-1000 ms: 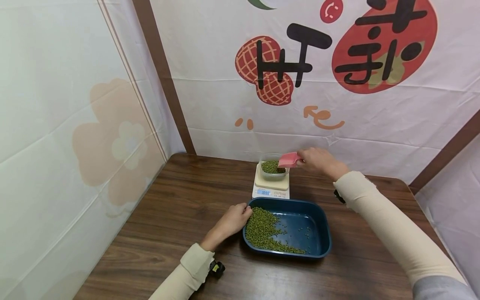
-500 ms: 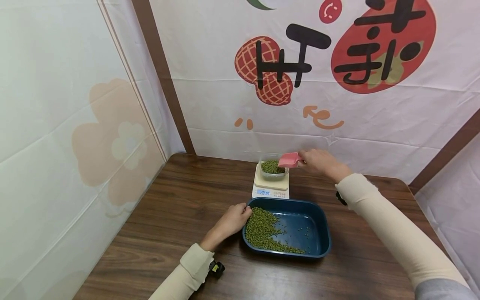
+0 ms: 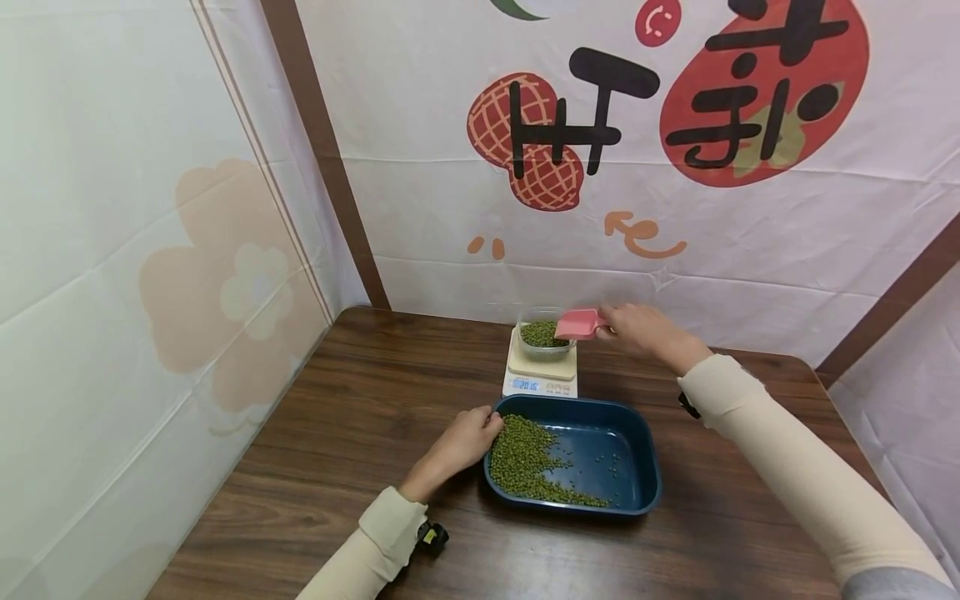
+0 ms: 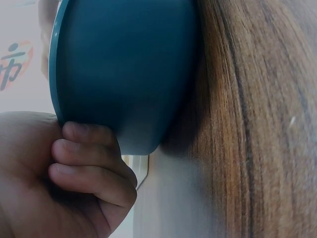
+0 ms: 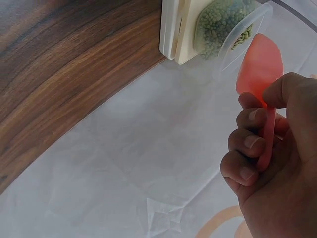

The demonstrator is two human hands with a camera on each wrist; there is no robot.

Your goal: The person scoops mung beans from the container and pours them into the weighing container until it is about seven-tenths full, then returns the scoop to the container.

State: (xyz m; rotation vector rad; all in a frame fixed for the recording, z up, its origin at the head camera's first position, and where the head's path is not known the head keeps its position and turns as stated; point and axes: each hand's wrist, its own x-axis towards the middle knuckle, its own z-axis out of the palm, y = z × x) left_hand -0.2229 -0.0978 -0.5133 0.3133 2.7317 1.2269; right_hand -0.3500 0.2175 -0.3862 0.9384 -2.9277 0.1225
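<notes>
My right hand [image 3: 647, 331] grips the handle of a pink scoop [image 3: 576, 324], fingers curled round it in the right wrist view [image 5: 262, 163]. The scoop's front end overlaps the right rim of a clear plastic container [image 3: 544, 353] partly filled with green beans [image 3: 542, 334]. Under that container is a cream and white kitchen scale [image 3: 540, 387] with a lit display that seems to read 201.6. At the near side, my left hand [image 3: 467, 437] holds the left rim of a dark blue tray [image 3: 600, 454]. More green beans [image 3: 517, 462] lie heaped along the tray's left side.
A brown wood-grain table [image 3: 360, 417] carries everything. White printed cloth [image 3: 420, 208] hangs close behind the container and along both sides. The tray stands right at the scale's front edge, and a few loose beans are scattered over the tray's floor.
The scale's reading has risen from about 188 to about 201. My right hand and the scoop have shifted very slightly downward in view. My left hand and the tray stay put.
</notes>
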